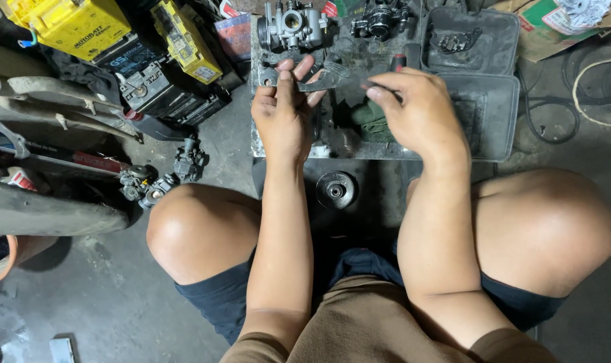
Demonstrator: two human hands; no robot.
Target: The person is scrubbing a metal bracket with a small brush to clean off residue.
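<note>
Two hands: left hand grip pinching one metal bracket; right hand grip clenched on red-tipped tool.

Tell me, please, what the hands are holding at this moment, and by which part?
The left hand pinches a flat dark metal part by its left end. The right hand grips a tool with a red-tipped handle; its fingers hide the rest.
</note>
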